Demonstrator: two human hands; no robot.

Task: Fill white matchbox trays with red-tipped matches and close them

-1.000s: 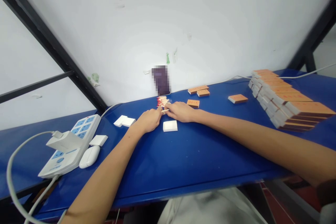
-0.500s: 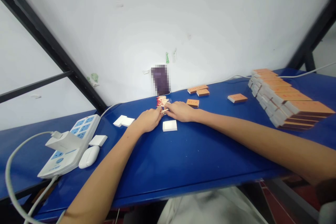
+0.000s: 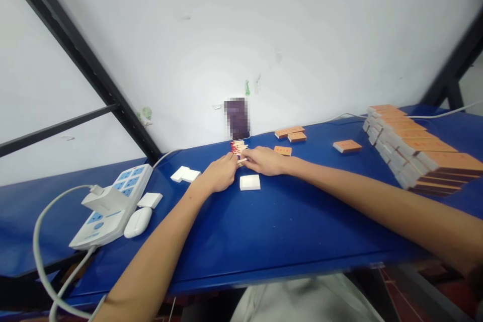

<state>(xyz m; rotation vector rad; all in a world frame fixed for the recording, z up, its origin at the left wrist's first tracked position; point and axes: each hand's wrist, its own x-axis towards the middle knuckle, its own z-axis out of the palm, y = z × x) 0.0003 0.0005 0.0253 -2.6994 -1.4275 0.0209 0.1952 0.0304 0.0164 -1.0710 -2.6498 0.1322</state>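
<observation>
My left hand (image 3: pixel 223 173) is closed, its fingertips pressed at the left end of a few matches (image 3: pixel 242 161). On the other side, my right hand (image 3: pixel 267 160) pinches the right end of the same matches, so they span the narrow gap between both hands. The exact number held is hidden by the fingers. Just beyond lies a pile of loose matches (image 3: pixel 240 147) with red heads mostly pointing left. Nearer to me, a small white matchbox tray (image 3: pixel 250 182) sits on the blue table (image 3: pixel 279 231).
A dark pixelated object (image 3: pixel 237 118) leans on the wall. Orange matchboxes (image 3: pixel 297 137) lie at right, with a large stack (image 3: pixel 426 148) beyond. At left are white trays (image 3: pixel 190 175), a white earbud case (image 3: pixel 138 222) and a power strip (image 3: pixel 123 198) with cables.
The whole scene has shifted slightly rightward as the camera turned. Both hands stay at the matches, and the small bunch between the fingertips shows a little differently.
</observation>
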